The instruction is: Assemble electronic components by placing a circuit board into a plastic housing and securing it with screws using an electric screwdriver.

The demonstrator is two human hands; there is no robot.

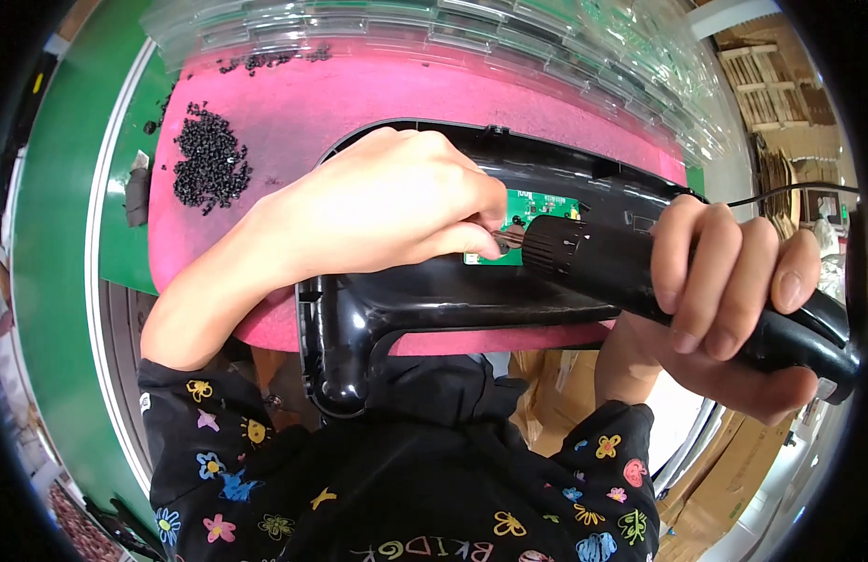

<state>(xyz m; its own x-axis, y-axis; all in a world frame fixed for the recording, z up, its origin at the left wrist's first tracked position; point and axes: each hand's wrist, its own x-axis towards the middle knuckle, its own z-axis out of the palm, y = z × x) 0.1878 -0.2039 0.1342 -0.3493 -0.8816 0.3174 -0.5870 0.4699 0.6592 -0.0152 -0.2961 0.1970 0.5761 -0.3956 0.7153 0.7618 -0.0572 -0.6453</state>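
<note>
My right hand is wrapped round a black electric screwdriver, whose ribbed nose and bit point left. My left hand is closed in a pinch at the bit's tip, with small black screws just showing at its fingertips. Both work over a green circuit board lying inside a large black plastic housing. The left hand hides part of the board and the housing's far left side.
Under the housing spreads a pink mat on a green table. A heap of small black screws lies on the mat's left. Clear plastic trays line the back. A black cable crosses at right; cardboard stands below.
</note>
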